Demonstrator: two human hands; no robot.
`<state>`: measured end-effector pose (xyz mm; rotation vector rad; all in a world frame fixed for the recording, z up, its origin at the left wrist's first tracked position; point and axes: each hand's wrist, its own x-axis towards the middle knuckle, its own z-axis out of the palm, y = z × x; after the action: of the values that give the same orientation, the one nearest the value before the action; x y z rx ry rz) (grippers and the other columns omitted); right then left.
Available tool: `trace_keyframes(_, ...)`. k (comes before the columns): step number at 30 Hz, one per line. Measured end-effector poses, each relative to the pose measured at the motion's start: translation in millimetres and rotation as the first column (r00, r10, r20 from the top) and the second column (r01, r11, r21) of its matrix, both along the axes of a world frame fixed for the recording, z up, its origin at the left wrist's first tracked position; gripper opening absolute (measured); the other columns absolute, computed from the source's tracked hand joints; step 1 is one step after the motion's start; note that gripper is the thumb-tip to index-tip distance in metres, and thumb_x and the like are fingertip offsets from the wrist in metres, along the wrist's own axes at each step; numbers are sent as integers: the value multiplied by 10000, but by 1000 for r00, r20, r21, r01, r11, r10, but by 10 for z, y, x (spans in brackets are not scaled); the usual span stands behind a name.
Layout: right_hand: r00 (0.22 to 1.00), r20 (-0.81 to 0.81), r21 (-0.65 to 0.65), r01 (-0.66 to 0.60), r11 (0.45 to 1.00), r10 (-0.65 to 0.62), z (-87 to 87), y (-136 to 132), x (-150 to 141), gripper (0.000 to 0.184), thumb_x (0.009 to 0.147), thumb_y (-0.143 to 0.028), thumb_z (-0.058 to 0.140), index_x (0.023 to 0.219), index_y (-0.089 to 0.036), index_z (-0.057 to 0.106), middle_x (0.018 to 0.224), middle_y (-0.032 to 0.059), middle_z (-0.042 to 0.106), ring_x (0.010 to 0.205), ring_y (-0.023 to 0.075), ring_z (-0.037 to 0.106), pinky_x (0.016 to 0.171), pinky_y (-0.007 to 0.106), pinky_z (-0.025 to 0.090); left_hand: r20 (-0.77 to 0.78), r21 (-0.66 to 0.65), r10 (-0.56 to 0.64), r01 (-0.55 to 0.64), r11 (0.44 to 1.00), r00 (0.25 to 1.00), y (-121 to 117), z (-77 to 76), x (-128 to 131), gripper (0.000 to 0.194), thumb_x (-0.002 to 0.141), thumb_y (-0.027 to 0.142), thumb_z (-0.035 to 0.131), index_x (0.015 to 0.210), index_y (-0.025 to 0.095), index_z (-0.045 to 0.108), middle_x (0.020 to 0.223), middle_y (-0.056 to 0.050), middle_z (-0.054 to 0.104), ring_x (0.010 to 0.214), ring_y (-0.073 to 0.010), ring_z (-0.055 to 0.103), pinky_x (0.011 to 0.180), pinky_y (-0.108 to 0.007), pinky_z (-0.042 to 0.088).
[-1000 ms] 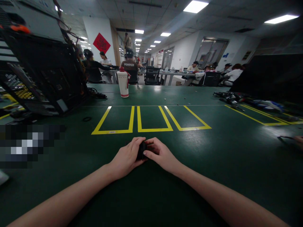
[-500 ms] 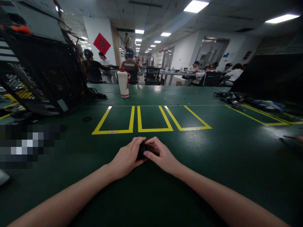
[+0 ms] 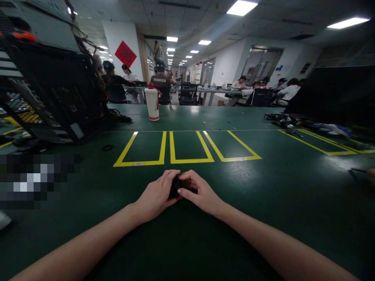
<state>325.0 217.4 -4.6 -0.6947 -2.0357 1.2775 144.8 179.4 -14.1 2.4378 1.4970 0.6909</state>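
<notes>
Between my two hands is a small black object, mostly covered by fingers; its kind I cannot make out. My left hand wraps round it from the left, fingers over its top and thumb below. From the right, the fingertips and thumb of my right hand pinch its edge. Both hands are low over the green tabletop, in front of the yellow tape outlines.
A white bottle with a red lid stands beyond the tape. At left is an open black computer case with cables; a black ring lies near it. More cables lie at right. Several people sit at far tables.
Both hands stay in nearly the same place, and the black object appears slightly turned between them. At the far right edge, a dark thin item by another person's hand has shifted a little.
</notes>
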Motion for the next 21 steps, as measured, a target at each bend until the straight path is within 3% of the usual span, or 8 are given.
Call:
trace_keyframes(10, 999, 40, -43, -2, 999, 4, 29, 0, -13, 241, 786, -249, 529, 1013, -211, 457, 996, 29, 502, 937, 166, 522, 838, 364, 454, -6, -10, 5, -5, 1000, 1000, 2, 16, 14, 627, 754, 278, 553, 1247, 264, 164, 1224, -64, 370, 1005, -229, 515, 797, -414, 472)
trace_keyframes(21, 1000, 1, 15, 8, 1000, -8, -9, 20, -5, 209, 767, -230, 556, 965, -220, 490, 992, 16, 473, 911, 148, 513, 810, 335, 471, -19, 12, 9, -9, 1000, 1000, 8, -19, 0, 646, 748, 277, 561, 1255, 263, 161, 1238, -66, 366, 1003, -222, 519, 798, -398, 470)
